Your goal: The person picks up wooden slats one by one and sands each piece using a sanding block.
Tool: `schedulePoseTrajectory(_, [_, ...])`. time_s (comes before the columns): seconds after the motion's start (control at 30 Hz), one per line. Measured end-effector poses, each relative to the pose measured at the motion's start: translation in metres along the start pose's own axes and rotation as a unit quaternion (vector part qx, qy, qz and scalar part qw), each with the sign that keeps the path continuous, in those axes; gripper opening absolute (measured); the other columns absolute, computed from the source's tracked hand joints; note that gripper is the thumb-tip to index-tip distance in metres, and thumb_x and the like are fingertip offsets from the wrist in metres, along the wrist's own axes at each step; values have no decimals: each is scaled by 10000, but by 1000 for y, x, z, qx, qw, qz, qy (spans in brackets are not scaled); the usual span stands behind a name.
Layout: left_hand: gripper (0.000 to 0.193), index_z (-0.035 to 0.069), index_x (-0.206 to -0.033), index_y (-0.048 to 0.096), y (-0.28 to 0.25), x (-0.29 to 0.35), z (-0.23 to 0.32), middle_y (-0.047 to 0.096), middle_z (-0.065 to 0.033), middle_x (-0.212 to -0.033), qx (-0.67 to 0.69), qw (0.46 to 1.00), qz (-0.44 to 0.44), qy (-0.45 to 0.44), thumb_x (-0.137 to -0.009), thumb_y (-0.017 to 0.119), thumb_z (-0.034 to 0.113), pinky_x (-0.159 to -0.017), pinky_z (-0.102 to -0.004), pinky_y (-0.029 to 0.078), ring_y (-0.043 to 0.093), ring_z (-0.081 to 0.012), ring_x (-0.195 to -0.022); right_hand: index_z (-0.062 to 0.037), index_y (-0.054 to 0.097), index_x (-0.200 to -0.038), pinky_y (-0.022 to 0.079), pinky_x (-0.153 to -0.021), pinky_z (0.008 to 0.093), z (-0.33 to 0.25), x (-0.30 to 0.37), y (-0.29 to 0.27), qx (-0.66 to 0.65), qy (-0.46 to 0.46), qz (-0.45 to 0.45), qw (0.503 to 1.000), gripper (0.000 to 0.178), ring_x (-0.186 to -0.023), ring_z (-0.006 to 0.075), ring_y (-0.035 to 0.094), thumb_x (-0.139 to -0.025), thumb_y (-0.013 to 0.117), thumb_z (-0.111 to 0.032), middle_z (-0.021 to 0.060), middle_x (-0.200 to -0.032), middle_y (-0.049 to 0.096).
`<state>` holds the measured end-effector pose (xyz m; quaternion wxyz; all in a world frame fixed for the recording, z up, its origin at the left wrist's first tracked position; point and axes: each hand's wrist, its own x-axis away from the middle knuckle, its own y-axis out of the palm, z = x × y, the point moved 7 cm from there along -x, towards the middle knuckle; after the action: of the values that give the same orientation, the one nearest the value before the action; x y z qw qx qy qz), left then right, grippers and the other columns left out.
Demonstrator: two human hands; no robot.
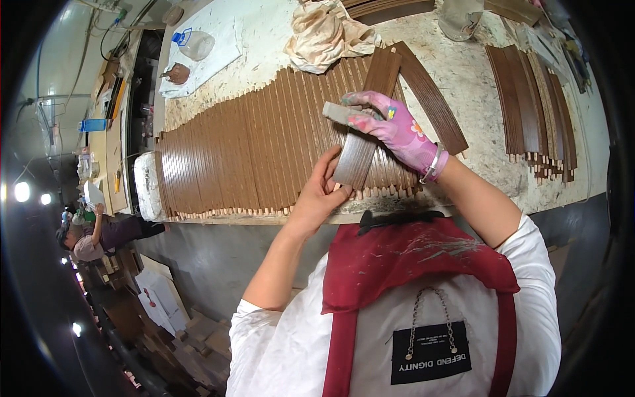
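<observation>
A brown wooden slat [357, 159] with ribbed grain lies at a slant across a long row of similar slats [231, 152]. My bare left hand [317, 202] grips its near end between thumb and fingers. In a pink flowered glove, my right hand [400, 135] is closed around a small pale grey block [336, 113], which looks like a sanding block, over the slat's upper face. The glove hides part of the block and the slat's middle. Short dowel pins stick out of the row's near ends. A loose slat [433, 99] lies to the right of the row.
More slats [522, 99] are bunched at the right. A crumpled cloth [327, 33] and a clear container [460, 18] stand behind. At the far left are a bottle with a blue cap [195, 45] and a white wrapped block [149, 186]. A person [99, 238] is farther left.
</observation>
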<state>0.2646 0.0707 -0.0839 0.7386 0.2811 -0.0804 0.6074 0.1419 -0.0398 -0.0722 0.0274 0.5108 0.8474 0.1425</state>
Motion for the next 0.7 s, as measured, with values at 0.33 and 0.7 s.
schedulePoseTrajectory(0.33, [815,147,-1426,209,0,1,2,445,-82,-1217,-52,997,43,22,-719,469,-165,-760,-248,453,521,-132,-919,8,520,-1189,437,-828,264,6,-1,5,58,-12,14,998,506,-965,149,554,-805,664,-289,113,-1064,600])
schedulePoseTrajectory(0.7, [694,111,-1400,247,-3,-1,2,447,-52,-1249,53,997,43,-30,-763,457,-70,-780,-261,451,513,-138,-982,-4,515,-1195,444,-791,261,1,-4,3,79,20,5,997,497,-899,127,546,-819,650,-301,89,-1008,608])
